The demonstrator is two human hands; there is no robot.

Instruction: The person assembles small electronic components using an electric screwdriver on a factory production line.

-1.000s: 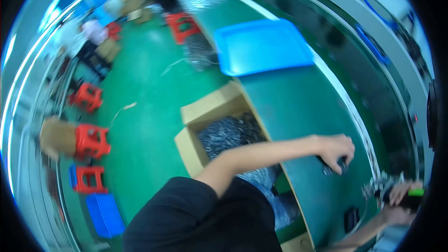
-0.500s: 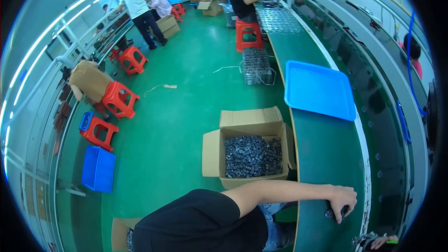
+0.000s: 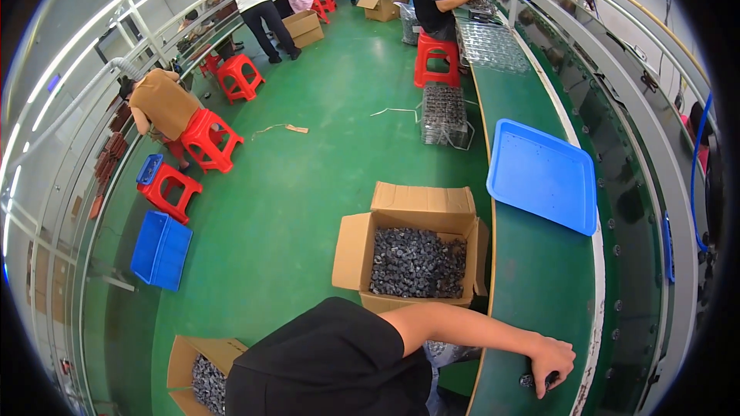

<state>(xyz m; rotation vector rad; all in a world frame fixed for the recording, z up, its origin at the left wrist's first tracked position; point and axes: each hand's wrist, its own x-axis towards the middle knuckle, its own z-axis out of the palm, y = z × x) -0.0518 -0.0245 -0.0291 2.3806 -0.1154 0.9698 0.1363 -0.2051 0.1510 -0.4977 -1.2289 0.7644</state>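
The left hand, fingers curled closed, grips a small, partly hidden black part near the green worktop's right edge.

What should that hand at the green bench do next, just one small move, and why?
Perhaps the left hand should draw its fingers closer around the small dark piece beside them: the hand is low over the green bench, fingers curled down, and that piece lies just outside them. Its grip is unclear.

I count one grip of mine, one blue floor bin, one large blue tray, two cartons of dark parts.
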